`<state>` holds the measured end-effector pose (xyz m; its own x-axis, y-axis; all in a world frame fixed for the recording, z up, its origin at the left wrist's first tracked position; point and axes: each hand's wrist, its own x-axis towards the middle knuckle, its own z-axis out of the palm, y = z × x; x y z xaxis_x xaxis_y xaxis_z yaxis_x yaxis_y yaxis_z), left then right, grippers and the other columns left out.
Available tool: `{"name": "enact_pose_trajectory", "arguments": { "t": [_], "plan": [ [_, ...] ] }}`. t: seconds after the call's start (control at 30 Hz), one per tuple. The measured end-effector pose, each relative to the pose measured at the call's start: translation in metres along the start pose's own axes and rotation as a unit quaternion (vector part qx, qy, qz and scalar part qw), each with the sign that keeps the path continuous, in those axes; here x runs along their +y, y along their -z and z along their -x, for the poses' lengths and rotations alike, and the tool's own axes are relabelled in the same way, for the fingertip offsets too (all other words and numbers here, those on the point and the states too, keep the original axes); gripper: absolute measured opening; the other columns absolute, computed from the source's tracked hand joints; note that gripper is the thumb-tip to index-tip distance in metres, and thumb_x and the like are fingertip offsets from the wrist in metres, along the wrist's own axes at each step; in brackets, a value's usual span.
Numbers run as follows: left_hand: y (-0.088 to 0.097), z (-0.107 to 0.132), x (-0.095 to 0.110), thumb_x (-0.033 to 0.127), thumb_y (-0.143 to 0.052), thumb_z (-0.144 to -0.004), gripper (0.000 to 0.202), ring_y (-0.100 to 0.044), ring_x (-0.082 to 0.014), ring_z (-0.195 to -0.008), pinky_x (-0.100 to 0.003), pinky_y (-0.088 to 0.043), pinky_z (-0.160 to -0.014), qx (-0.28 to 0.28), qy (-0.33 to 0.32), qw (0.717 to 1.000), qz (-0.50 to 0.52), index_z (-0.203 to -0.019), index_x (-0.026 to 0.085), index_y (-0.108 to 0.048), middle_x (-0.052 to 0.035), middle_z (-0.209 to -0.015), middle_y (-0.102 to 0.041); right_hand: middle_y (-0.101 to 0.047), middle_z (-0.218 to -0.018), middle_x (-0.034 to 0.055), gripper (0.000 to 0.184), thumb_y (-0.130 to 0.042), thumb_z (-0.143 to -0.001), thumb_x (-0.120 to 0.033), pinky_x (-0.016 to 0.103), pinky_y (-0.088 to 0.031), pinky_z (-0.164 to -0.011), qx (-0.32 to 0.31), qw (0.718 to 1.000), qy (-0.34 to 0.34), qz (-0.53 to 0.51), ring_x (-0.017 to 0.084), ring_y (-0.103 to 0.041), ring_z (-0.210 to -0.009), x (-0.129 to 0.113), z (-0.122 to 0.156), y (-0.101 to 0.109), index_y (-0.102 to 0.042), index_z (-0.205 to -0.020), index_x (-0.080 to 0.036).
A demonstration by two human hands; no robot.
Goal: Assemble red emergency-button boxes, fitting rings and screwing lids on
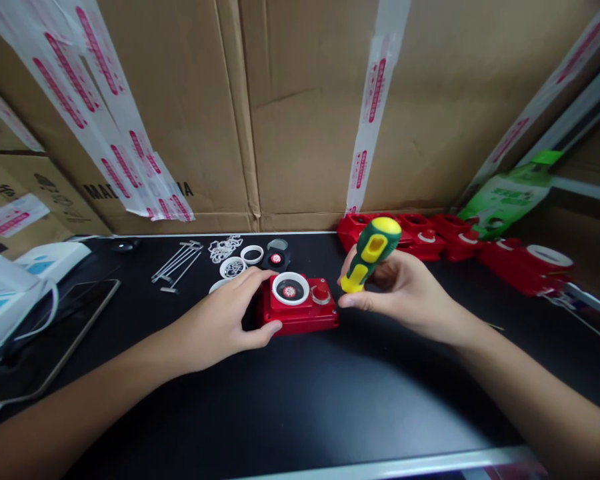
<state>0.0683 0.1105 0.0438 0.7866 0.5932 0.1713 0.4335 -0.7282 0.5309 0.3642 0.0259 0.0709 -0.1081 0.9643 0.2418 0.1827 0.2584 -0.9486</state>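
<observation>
A red plastic box (300, 308) with a white ring and a red button on top sits in the middle of the black table (300, 400). My left hand (219, 324) clasps its left end, thumb on the front and fingers along the back. My right hand (405, 292) hovers just right of the box, closed around a green and yellow screwdriver handle (371, 252) held tilted; its blade is hidden.
White rings (253, 253), small gear-like parts (225, 247) and thin metal pins (177, 261) lie behind the box. A row of red boxes (460, 243) lines the back right. A tablet (45, 340) and white packs (10, 293) lie left. Cardboard cartons (300, 113) form the back wall.
</observation>
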Motion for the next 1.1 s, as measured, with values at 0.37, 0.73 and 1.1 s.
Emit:
{"name": "enact_pose_trajectory", "arguments": {
  "t": [0.37,0.73,1.1],
  "plan": [
    [-0.002,0.002,0.001,0.031,-0.080,-0.086,0.072,-0.062,-0.0331,-0.135,-0.052,-0.054,-0.117,0.003,-0.012,0.999,-0.036,-0.149,0.028,-0.045,-0.0106,-0.148,-0.054,-0.082,-0.110,0.0065,0.029,-0.083,-0.096,-0.028,0.025,-0.062,-0.070,-0.091,0.995,-0.022,-0.036,0.011,-0.073,-0.070,-0.014,0.005,0.019,-0.079,-0.124,-0.023],
    [-0.002,0.000,0.000,0.033,-0.081,-0.087,0.065,-0.063,-0.0355,-0.134,-0.055,-0.055,-0.117,0.007,-0.012,1.000,-0.019,-0.144,0.029,-0.050,-0.0118,-0.149,-0.055,-0.079,-0.096,0.0035,0.036,-0.095,-0.080,-0.035,0.028,-0.063,-0.065,-0.029,0.999,-0.018,-0.022,0.015,-0.070,-0.071,-0.010,0.000,0.007,-0.077,-0.108,-0.023],
    [0.000,0.000,0.000,0.035,-0.080,-0.091,0.062,-0.063,-0.0321,-0.134,-0.052,-0.051,-0.120,-0.012,0.002,1.000,-0.018,-0.145,0.029,-0.052,-0.0079,-0.146,-0.061,-0.082,-0.109,0.0061,0.031,-0.086,-0.092,-0.034,0.031,-0.064,-0.079,-0.083,0.997,-0.011,0.005,0.017,-0.076,-0.083,-0.013,-0.001,0.018,-0.079,-0.121,-0.023]
  ]
}}
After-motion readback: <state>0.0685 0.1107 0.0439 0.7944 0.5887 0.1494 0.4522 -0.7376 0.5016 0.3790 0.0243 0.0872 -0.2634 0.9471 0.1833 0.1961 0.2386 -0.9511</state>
